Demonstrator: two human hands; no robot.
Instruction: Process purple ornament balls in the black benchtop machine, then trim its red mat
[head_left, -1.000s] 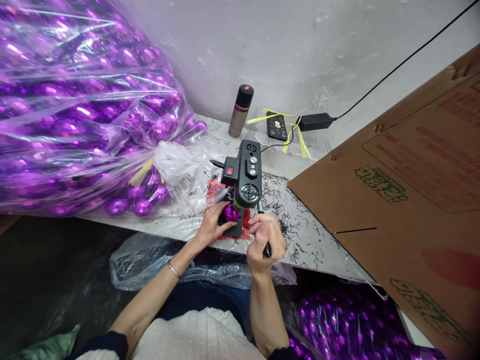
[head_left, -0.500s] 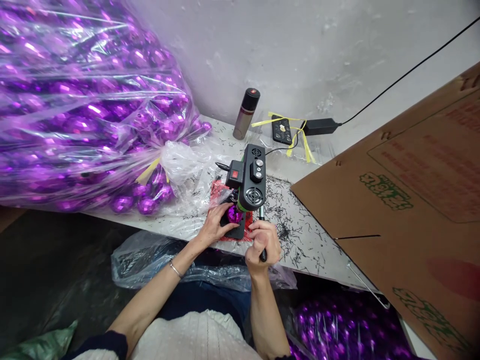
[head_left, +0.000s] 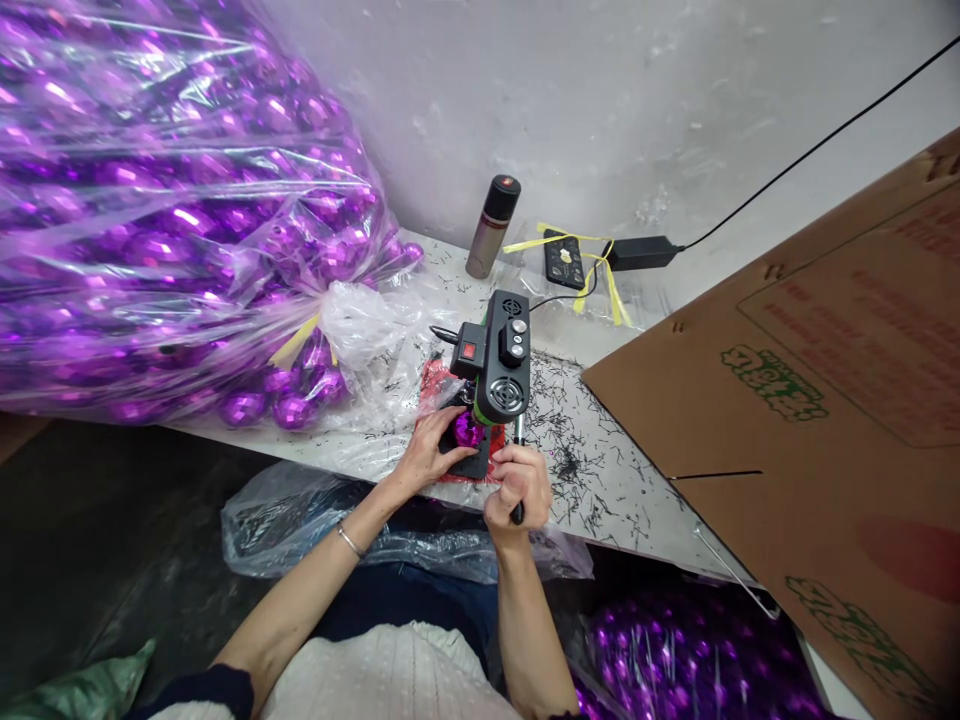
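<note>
The left grip (head_left: pixel 429 452) is curled round a shiny purple faceted ball (head_left: pixel 468 430), fingers on its far left side and thumb along its near side. The ball sits just right of that grip, under the near end of a black lever press (head_left: pixel 504 355) and above the black base plate (head_left: pixel 474 467). Being round, it shows no clear long axis. The press head's long axis runs away from the person, its far end leaning slightly right.

The right grip (head_left: pixel 520 487) is closed round the lever handle (head_left: pixel 517 514), whose long axis points back toward the person, its black tip showing below the fist. Against half a second ago, this fist and the handle tip have shifted a little left, closer to the base plate; the left grip and the ball hold their place.

Left of the left grip lies a clear bag of purple balls (head_left: pixel 187 230). Right of the right grip, black slivers (head_left: pixel 568 465) litter the worktop (head_left: pixel 637 515), with a cardboard box (head_left: pixel 847 400) farther right.
</note>
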